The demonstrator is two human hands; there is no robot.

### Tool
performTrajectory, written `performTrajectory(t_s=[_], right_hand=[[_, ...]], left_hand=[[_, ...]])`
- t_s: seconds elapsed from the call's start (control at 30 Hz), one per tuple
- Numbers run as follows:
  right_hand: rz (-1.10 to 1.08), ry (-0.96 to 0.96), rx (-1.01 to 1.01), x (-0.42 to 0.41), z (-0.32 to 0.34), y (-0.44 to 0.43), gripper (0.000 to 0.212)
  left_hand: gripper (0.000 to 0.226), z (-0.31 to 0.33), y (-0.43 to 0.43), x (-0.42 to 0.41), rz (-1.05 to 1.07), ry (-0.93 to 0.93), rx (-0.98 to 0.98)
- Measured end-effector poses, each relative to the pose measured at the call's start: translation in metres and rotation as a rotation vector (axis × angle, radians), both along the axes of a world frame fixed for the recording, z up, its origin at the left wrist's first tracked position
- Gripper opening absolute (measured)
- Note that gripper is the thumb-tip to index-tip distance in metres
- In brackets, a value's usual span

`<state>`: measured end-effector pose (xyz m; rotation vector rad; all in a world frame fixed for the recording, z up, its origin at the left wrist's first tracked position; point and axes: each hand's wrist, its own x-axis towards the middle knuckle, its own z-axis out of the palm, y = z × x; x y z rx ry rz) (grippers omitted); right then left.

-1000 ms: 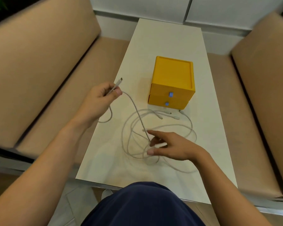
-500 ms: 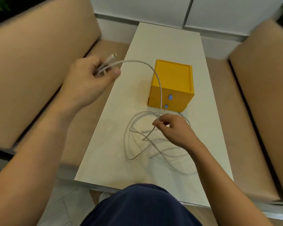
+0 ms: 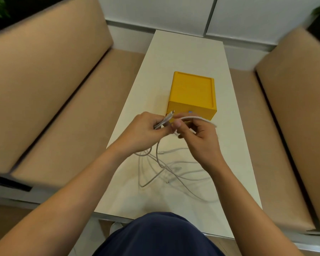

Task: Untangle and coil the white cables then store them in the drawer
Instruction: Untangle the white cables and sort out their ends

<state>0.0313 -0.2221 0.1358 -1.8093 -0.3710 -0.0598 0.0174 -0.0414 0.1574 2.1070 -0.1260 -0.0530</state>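
My lap (image 3: 155, 235), in dark blue cloth, sits against the near edge of the desk (image 3: 183, 52), a long narrow white top running straight away from me. Just past that edge lie the white cables (image 3: 174, 170) in a loose tangle of overlapping loops, right of the middle. The widest loop swings toward the near right corner but stays on the top. One small loose tip (image 3: 167, 182) rests among the strands. A strip of bare white top shows to the left of the tangle.

Above the tangle my two hands meet, raised off the desk. My left hand (image 3: 144, 132) pinches a cable end between thumb and fingers, with its plug (image 3: 171, 115) poking up and away from me. My right hand (image 3: 199, 139) has its fingers curled round the same run of cable, which arcs over the knuckles. From both hands strands hang down into the pile.

Right behind my hands stands the yellow drawer box (image 3: 192, 93), set right of the desk's centre line, with only a narrow margin to the right edge. One blue knob (image 3: 190, 112) shows on its front; the lower front is hidden by my fingers.

Beyond the box the bare top reaches to the white wall (image 3: 248, 19). Tan cushioned benches flank both long edges, left (image 3: 54, 89) and right (image 3: 294, 108).
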Motion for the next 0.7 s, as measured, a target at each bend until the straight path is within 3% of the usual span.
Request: performTrajectory(t_s=[0.07,0.13,0.27,0.33,0.43,0.57,0.7], right_hand=[[0.072,0.148,0.009,0.001,-0.013,-0.003,0.024],[0.217,0.216,-0.138,0.000,-0.025,-0.003,0.031],[0.335,0.185,-0.393,-0.003,-0.036,0.009,0.018],[0.309,0.180,-0.329,-0.005,-0.030,0.012,0.016],[0.198,0.140,-0.067,-0.007,-0.019,0.012,0.017],[0.117,0.189,0.298,-0.004,-0.006,0.015,0.020],[-0.029,0.047,0.238,0.007,0.006,-0.013,0.019]], left_hand=[[0.040,0.004,0.003,0.003,0.059,0.000,-0.068],[0.029,0.011,0.006,0.005,0.093,0.016,-0.139],[0.014,0.034,0.007,0.006,0.134,-0.085,-0.261],[0.014,0.049,0.014,0.006,0.189,-0.164,-0.290],[0.014,0.060,0.034,0.008,0.250,-0.291,-0.247],[0.012,0.068,0.042,0.007,0.247,-0.266,-0.208],[0.020,0.059,0.039,0.000,0.159,-0.228,-0.178]])
